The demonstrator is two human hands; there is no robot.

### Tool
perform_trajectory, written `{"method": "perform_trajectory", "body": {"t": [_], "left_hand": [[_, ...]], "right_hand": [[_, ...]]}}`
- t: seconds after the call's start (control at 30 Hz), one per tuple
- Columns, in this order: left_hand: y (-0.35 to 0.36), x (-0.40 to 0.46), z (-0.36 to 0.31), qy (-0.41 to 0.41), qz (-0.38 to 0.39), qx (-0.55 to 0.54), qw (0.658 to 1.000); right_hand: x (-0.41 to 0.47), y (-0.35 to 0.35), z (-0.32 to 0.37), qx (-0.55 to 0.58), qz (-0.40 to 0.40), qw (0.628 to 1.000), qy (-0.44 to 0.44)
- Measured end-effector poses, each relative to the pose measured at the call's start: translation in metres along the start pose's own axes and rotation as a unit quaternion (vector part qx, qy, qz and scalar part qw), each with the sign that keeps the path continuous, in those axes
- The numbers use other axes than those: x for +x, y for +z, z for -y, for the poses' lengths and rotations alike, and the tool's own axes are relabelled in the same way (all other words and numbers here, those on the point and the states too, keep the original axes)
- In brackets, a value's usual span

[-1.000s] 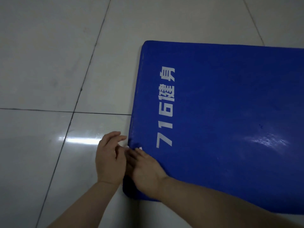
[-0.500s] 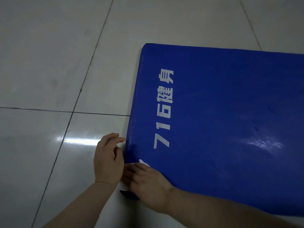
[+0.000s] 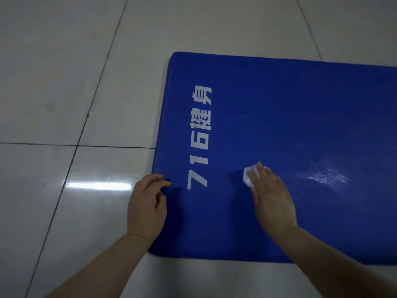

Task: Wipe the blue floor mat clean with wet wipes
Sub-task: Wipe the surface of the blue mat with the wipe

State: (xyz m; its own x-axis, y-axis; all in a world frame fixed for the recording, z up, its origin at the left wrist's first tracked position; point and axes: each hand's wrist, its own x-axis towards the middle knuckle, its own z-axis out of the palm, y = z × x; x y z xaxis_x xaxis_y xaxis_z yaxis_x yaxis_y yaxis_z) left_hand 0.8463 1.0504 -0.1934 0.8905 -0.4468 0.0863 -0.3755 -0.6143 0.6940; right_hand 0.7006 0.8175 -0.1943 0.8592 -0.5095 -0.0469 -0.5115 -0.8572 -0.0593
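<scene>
The blue floor mat (image 3: 290,117) lies flat on the tiled floor, with white "716" lettering running along its left end. My right hand (image 3: 272,198) lies palm down on the mat, to the right of the lettering, and presses a crumpled white wet wipe (image 3: 249,175) under its straight fingers. My left hand (image 3: 147,203) rests at the mat's left edge, its fingertips touching the blue surface near the "7". It holds nothing that I can see.
Glossy light grey floor tiles (image 3: 64,82) with dark grout lines surround the mat on the left, far and near sides. A bright lamp reflection (image 3: 98,186) shines on the tile left of my left hand. A wet sheen (image 3: 322,177) marks the mat's right part.
My right hand has slid with the wipe from the mat's left near corner to the right, past the lettering. My left hand stays at the left edge.
</scene>
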Motion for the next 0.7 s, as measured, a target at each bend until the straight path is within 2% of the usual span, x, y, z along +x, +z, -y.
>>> {"method": "perform_trajectory", "body": {"t": [0.1, 0.23, 0.37, 0.47, 0.57, 0.63, 0.7], "left_hand": [[0.002, 0.001, -0.004, -0.001, 0.006, 0.001, 1.0], [0.005, 0.002, -0.009, 0.005, 0.034, 0.015, 0.999], [0.006, -0.004, -0.015, 0.021, 0.055, 0.022, 0.998], [0.004, -0.004, -0.014, 0.026, 0.054, 0.017, 0.998], [-0.001, -0.004, -0.011, 0.004, 0.053, 0.017, 0.998], [-0.006, -0.006, -0.007, -0.006, 0.05, 0.022, 0.998], [-0.01, -0.008, -0.003, -0.012, 0.046, 0.031, 0.998]], "right_hand": [[-0.014, 0.016, 0.044, 0.011, -0.003, 0.999, -0.035], [-0.032, 0.03, 0.115, 0.039, 0.007, 0.988, -0.152], [-0.028, 0.024, 0.097, 0.053, 0.016, 0.972, -0.227], [-0.028, 0.016, 0.044, 0.022, 0.014, 0.98, -0.199], [-0.033, 0.006, 0.004, -0.016, 0.008, 0.995, -0.099], [-0.035, 0.002, 0.008, -0.028, 0.014, 0.997, -0.067], [-0.039, 0.008, 0.037, -0.037, 0.011, 0.994, -0.104]]}}
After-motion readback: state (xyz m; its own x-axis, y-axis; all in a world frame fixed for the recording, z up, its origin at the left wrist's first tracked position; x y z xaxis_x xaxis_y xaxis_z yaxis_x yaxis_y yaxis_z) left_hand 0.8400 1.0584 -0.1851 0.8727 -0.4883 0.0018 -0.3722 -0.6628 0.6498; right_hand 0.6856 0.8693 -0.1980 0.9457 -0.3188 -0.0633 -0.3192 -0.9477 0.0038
